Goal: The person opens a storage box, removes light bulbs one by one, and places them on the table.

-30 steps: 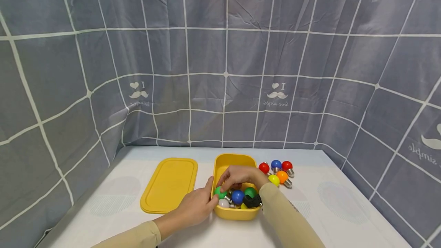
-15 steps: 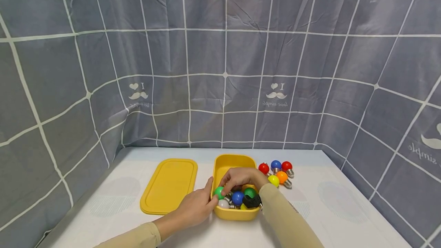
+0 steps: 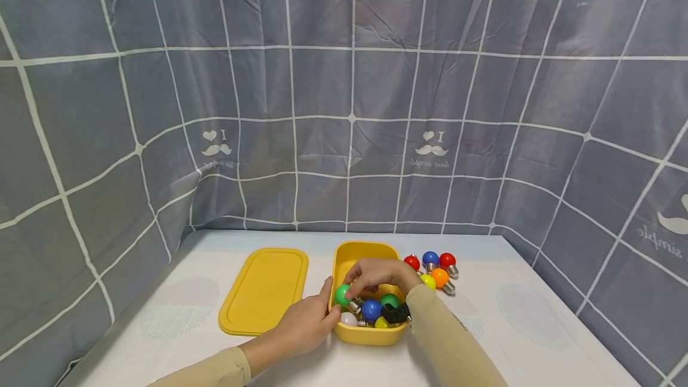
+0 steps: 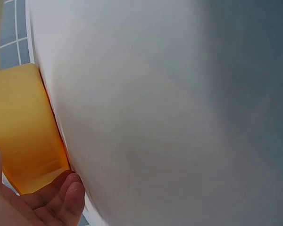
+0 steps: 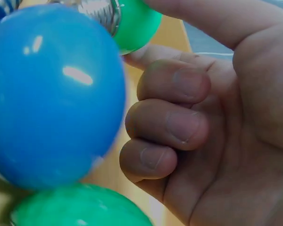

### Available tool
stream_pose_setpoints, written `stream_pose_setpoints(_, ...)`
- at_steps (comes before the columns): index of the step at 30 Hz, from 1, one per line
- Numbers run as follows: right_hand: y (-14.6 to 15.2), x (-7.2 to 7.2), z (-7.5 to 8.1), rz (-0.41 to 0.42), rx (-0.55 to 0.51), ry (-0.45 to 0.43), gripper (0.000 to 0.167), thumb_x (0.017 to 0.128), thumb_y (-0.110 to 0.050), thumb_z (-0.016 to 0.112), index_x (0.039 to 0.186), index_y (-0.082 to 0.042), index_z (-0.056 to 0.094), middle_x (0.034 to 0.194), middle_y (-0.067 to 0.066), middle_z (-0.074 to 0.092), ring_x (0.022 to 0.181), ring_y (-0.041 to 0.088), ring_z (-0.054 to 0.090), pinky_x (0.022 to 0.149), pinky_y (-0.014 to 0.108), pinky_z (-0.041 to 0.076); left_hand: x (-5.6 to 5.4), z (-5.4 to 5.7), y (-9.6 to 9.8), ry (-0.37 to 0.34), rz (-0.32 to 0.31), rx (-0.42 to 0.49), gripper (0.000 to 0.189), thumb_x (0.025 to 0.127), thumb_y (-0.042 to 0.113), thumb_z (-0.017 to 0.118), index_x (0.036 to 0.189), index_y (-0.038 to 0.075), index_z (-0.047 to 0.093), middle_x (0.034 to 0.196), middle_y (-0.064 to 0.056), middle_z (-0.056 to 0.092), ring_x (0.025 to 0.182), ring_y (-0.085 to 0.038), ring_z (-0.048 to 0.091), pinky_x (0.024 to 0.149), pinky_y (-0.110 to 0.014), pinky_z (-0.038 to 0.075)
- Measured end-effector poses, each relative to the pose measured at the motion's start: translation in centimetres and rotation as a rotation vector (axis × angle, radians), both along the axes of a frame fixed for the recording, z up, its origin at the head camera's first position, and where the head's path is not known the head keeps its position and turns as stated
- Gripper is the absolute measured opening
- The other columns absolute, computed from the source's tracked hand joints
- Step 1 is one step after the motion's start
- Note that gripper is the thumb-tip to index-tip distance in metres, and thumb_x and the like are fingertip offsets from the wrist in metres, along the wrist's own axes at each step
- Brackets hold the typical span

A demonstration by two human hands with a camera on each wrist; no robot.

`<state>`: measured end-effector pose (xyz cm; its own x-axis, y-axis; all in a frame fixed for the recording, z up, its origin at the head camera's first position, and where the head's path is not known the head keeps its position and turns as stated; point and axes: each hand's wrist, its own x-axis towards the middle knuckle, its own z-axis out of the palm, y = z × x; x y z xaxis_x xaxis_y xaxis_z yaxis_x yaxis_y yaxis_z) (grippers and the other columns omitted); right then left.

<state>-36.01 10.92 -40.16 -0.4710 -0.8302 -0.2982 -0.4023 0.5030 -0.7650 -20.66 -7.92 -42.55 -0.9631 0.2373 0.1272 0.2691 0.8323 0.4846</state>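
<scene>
In the head view, a yellow box [image 3: 368, 335] holds several round coloured light bulbs with metal screw bases. My right hand [image 3: 378, 273] reaches into it and pinches a green light bulb [image 3: 341, 295] between thumb and index finger near the left wall. The right wrist view shows that green bulb [image 5: 140, 26] at the top, the other three fingers curled into the palm. My left hand [image 3: 306, 322] grips the box's left wall, thumb over the rim, fingers along the outside. A blue bulb [image 3: 371, 310], a second green bulb [image 3: 390, 300] and a white bulb [image 3: 348, 319] lie inside.
A yellow lid [image 3: 264, 291] lies flat on the white table [image 3: 516, 339], left of the box. Right of the box lie several loose bulbs, among them an orange bulb [image 3: 440, 278] and a blue one [image 3: 430, 257]. A grey checked curtain [image 3: 322, 88] encloses the back and sides.
The pinched green bulb has risen slightly and tilted, so its screw base shows more, pointing down to the right. My right hand has shifted little; my left hand stays on the box.
</scene>
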Motion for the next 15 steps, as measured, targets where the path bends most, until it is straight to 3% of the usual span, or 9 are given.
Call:
stream_pose_setpoints(8,1.0,-0.2,1.4,-0.048,-0.056,0.097,0.024,0.085,-0.034,0.075,0.104,-0.02,0.079,0.06,-0.001,0.046,0.047,0.018,0.033,0.05,0.027,0.031,0.1,0.1,-0.1,0.012,-0.001,-0.014,0.069,0.103,0.035,0.044,0.158,-0.002,0.025,0.065,0.007,0.047,0.062,-0.009,0.049,0.057,-0.029,0.039)
stream_pose_setpoints(15,2.6,0.2,2.3,-0.13,-0.079,0.18,0.024,0.085,-0.039,0.076,0.105,-0.026,0.078,0.062,-0.001,0.048,0.05,0.017,0.038,0.054,0.03,0.033,0.1,0.1,0.0,0.011,-0.003,-0.014,0.069,0.103,0.036,0.044,0.158,-0.002,0.025,0.063,0.006,0.046,0.057,-0.009,0.047,0.055,-0.028,0.039)
